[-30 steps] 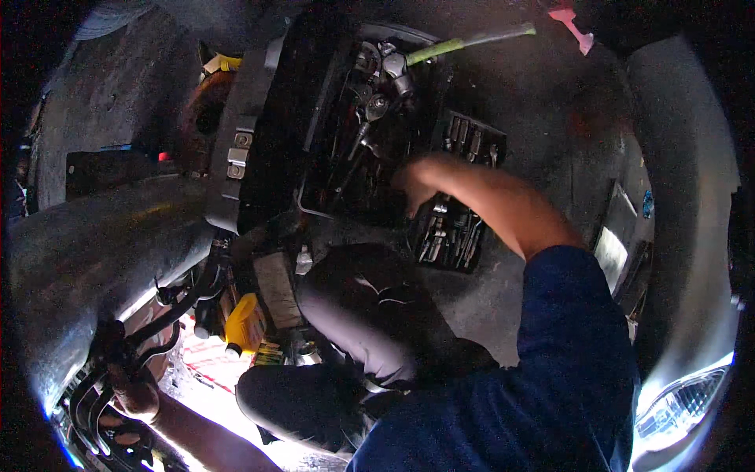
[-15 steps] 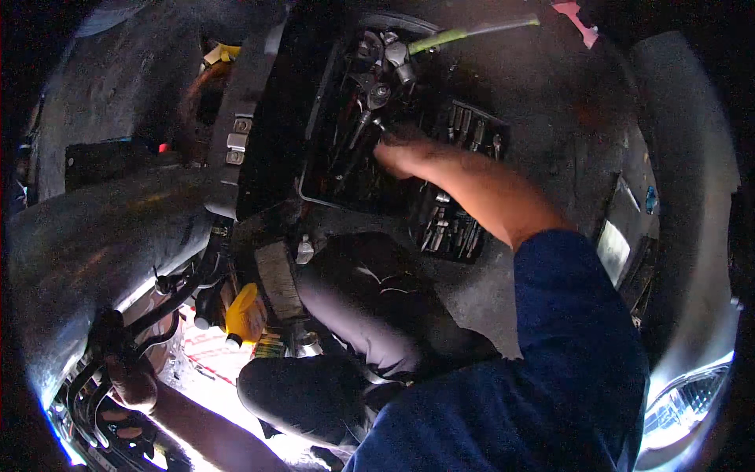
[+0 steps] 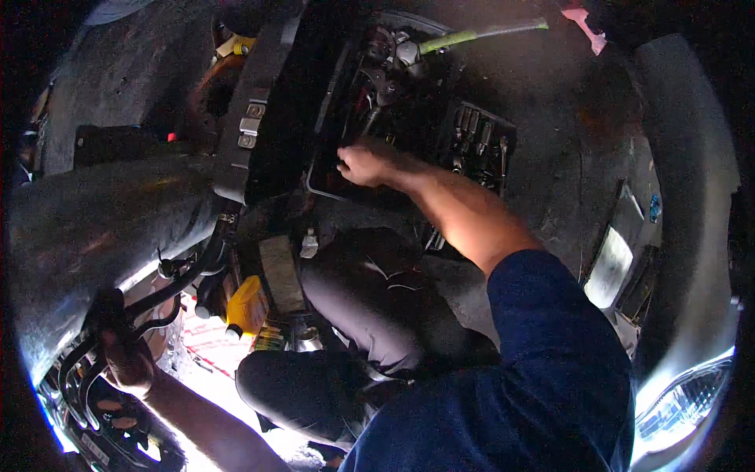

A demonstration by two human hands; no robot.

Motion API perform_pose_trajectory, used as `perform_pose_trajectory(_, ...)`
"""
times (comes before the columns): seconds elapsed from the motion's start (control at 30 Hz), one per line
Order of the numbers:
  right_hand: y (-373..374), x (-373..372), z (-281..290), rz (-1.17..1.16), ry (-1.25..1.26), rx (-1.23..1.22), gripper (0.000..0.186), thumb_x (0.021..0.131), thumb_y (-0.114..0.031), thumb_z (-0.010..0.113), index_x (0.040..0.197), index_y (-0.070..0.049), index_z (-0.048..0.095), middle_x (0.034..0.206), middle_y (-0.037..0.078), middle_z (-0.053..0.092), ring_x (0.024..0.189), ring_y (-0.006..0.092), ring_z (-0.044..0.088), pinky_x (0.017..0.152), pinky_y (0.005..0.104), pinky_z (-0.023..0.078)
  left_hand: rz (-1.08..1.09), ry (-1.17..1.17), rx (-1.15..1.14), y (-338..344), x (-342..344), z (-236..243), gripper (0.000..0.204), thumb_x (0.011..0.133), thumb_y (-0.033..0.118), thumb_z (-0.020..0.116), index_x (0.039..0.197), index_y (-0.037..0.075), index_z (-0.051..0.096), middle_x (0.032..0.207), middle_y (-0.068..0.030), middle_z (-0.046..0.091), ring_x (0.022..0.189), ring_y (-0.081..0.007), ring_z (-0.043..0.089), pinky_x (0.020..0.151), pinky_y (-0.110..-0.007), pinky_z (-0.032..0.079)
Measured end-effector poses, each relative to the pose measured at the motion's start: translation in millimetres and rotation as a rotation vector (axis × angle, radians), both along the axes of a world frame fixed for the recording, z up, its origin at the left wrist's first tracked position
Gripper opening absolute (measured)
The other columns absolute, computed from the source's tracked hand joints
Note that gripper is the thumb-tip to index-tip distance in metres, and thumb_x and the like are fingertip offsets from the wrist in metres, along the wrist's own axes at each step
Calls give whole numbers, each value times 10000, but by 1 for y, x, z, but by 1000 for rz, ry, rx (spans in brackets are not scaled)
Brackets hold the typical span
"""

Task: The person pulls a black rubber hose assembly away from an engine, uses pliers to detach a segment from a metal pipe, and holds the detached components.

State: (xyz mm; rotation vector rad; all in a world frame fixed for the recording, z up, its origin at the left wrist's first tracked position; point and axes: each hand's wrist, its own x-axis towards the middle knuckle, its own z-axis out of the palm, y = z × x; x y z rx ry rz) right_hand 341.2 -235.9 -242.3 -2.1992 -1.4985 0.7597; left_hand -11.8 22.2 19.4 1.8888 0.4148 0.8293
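Observation:
My right hand (image 3: 363,163) is over the front part of a black tool tray (image 3: 329,193), its fingers curled in. What they hold, if anything, I cannot make out. Just beyond the hand, a ratchet-like metal tool (image 3: 385,92) lies among dark tools in the tray. A hammer (image 3: 409,53) with a yellow-green handle rests across the tray's far edge. At the lower left, my left hand (image 3: 128,368) is beside black hoses (image 3: 93,376), against a dark part. Its fingers are lost in shadow, so their grip does not show.
Right of the tray sits a case of sockets (image 3: 474,135), partly under my right forearm. A yellow bottle (image 3: 247,305) and a flat greyish block (image 3: 281,274) stand by my knee. A metal bar with clamps (image 3: 250,126) runs along the tray's left. A headlight (image 3: 683,413) glows at lower right.
My right hand has moved left and slightly nearer across the tray, its fingers now showing curled. The whole view has shifted a little. My left hand stays by the hoses.

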Motion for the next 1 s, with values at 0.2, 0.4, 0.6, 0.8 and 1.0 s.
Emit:
perform_pose_trajectory(0.2,19,32,44,-125,32,-57,290,881,-314,564,920,-28,590,743,167,633,691,322,641,633,445,506,113,99,8,11,-19,-2,361,917,108,498,1197,-120,510,1205,-223,566,1110,-336,556,1025,-444,422)
perform_pose_trajectory(0.4,-27,15,-6,-181,-75,34,234,880,-258,580,888,-24,590,754,157,623,705,340,624,661,441,496,74,48,126,7,0,-13,423,948,250,481,1157,-112,548,1168,-248,577,1079,-352,575,992,-459,422)
perform_pose_trajectory(0.6,-35,12,20,-114,-96,-235,186,818,-120,551,953,-11,617,881,205,641,875,362,635,805,470,499,117,159,113,13,-7,-10,468,948,271,489,1224,-108,492,1253,-235,526,1145,-354,529,1014,-460,404)
perform_pose_trajectory(0.8,-40,26,43,3,-120,-206,258,833,-142,566,1044,-3,622,969,212,653,946,355,633,854,463,485,26,48,71,1,10,-11,358,959,169,464,1177,-105,537,1195,-212,565,1072,-324,573,958,-418,458)
perform_pose_trajectory(1.0,-68,187,18,-1284,99,439,765,782,-339,748,1348,38,398,1269,206,544,1142,259,550,961,388,427,204,207,134,7,-5,1,368,944,175,515,1192,-96,530,1169,-220,586,1048,-328,590,939,-446,472)
